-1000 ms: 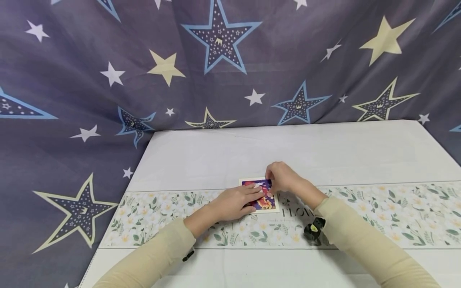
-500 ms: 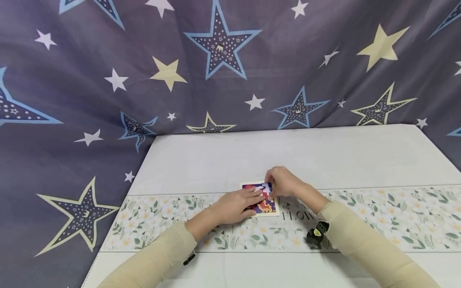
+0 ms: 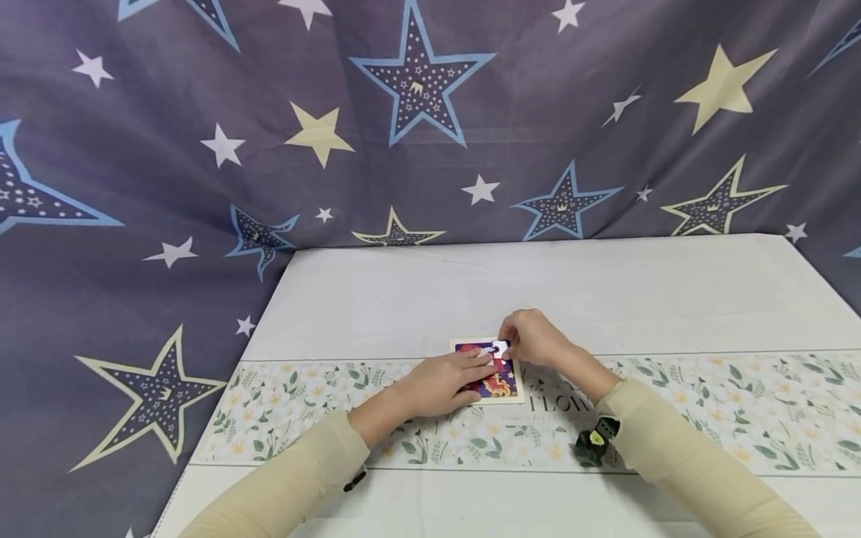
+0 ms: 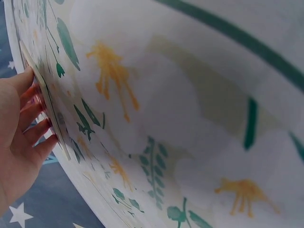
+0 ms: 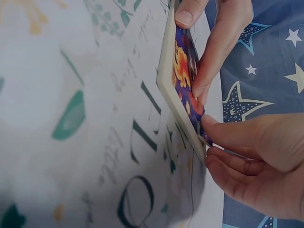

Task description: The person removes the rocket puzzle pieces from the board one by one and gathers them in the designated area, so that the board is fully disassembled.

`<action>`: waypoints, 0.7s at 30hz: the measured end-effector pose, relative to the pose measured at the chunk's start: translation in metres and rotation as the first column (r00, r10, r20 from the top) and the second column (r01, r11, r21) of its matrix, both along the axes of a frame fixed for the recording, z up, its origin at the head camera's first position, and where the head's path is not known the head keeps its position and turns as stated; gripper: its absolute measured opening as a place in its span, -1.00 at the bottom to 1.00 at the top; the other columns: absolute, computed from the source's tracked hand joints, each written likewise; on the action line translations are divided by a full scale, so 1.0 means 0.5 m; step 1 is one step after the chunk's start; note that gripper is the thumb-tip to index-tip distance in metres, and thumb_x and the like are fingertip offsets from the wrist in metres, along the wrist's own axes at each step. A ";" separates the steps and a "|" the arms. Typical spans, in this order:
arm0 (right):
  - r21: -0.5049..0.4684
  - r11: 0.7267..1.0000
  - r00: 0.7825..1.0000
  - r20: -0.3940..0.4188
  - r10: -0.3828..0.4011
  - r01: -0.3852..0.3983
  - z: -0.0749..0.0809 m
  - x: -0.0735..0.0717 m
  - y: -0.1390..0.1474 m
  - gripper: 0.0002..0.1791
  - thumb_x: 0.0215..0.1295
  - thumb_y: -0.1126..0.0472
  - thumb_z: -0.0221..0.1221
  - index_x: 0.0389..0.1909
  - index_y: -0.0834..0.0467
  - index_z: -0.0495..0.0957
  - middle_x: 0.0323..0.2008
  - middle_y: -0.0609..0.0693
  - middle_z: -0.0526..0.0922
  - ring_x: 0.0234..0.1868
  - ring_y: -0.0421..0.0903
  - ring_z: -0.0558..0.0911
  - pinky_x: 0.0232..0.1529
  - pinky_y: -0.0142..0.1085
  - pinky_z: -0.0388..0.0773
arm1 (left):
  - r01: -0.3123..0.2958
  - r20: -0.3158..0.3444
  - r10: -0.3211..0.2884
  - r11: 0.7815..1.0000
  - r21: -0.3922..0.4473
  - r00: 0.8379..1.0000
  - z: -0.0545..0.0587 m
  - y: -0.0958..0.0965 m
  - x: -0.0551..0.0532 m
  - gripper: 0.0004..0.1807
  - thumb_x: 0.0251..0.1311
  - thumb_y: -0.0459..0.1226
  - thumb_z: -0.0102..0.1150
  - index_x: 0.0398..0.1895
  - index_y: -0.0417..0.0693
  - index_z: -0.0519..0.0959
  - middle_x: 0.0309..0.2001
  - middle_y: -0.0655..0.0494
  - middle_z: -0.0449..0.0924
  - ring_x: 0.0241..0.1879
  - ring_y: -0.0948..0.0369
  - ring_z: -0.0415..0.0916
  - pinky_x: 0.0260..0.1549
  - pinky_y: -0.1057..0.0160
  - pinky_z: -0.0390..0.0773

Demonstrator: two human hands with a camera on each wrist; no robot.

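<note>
A small jigsaw puzzle (image 3: 499,388) in a pale frame lies flat on the table, its picture purple, red and orange. My left hand (image 3: 440,382) rests on its left part with the fingers extended, covering some of the picture. At the far right corner, my right hand (image 3: 541,342) pinches a puzzle piece (image 3: 501,348) between thumb and fingers. That piece looks white in the head view. The right wrist view shows the piece (image 5: 205,139) tilted at the frame's corner, thumb on one side. In the left wrist view, the puzzle frame (image 4: 46,92) appears edge-on beneath the left fingertips.
A white table cover (image 3: 377,299) with a floral band (image 3: 679,403) and dark lettering (image 3: 558,403) lies under the puzzle. Behind and left hangs a dark star-patterned curtain (image 3: 363,179). A black device (image 3: 593,442) sits at the right wrist.
The corner piece under my right hand has gone from dark purple to white in appearance, apparently tilting. My left hand stays in place on the puzzle. The head view has shifted slightly.
</note>
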State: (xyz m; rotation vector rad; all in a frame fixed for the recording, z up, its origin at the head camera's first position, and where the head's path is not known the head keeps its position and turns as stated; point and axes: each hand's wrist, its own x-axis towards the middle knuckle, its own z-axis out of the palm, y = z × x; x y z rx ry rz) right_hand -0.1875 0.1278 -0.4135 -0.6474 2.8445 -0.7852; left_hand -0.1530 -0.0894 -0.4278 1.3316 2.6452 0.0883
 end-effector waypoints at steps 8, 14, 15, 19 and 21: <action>-0.133 0.991 1.000 -0.018 -0.008 0.006 -0.002 0.008 -0.004 -0.94 0.06 0.36 0.37 -0.47 0.19 0.66 -0.48 0.01 0.72 -0.47 -0.21 0.61 -0.36 -0.35 0.60 | 0.019 -0.007 -0.019 1.000 0.015 1.000 0.001 0.001 0.001 -0.41 0.39 0.04 -0.05 0.44 0.14 0.26 0.46 0.18 0.22 0.47 0.16 0.15 0.35 0.14 0.36; -0.194 0.981 1.000 -0.020 -0.002 -0.002 -0.001 0.006 -0.007 -0.95 0.06 0.39 0.36 -0.48 0.20 0.70 -0.50 0.01 0.74 -0.50 -0.23 0.62 -0.40 -0.40 0.59 | 0.025 -0.018 -0.024 0.999 0.029 1.000 0.004 0.002 -0.001 -0.43 0.39 0.03 -0.03 0.42 0.11 0.29 0.42 0.14 0.30 0.46 0.15 0.18 0.34 0.14 0.37; -0.196 0.981 1.000 -0.015 -0.006 0.003 -0.002 0.006 -0.007 -0.96 0.06 0.39 0.35 -0.47 0.20 0.70 -0.50 0.01 0.74 -0.50 -0.23 0.63 -0.40 -0.39 0.59 | 0.024 -0.014 -0.024 0.999 0.028 1.000 0.005 0.001 0.000 -0.43 0.39 0.03 -0.03 0.42 0.12 0.28 0.42 0.15 0.30 0.46 0.15 0.17 0.35 0.14 0.37; -0.214 0.976 0.999 0.013 -0.038 0.040 -0.005 0.007 -0.005 -0.95 0.06 0.36 0.36 -0.45 0.17 0.73 -0.48 0.01 0.76 -0.47 -0.20 0.67 -0.37 -0.36 0.62 | 0.016 0.005 -0.017 0.999 0.030 1.000 0.004 0.000 0.001 -0.42 0.39 0.03 -0.03 0.42 0.12 0.28 0.43 0.14 0.29 0.47 0.14 0.16 0.35 0.14 0.36; -0.227 0.973 0.999 0.024 -0.049 0.053 -0.008 0.008 -0.003 -0.96 0.07 0.35 0.36 -0.44 0.16 0.74 -0.46 0.02 0.77 -0.45 -0.19 0.69 -0.35 -0.34 0.63 | 0.010 0.012 -0.011 0.999 0.033 1.000 0.004 -0.001 0.001 -0.42 0.39 0.03 -0.03 0.42 0.12 0.28 0.43 0.15 0.28 0.47 0.15 0.16 0.36 0.14 0.36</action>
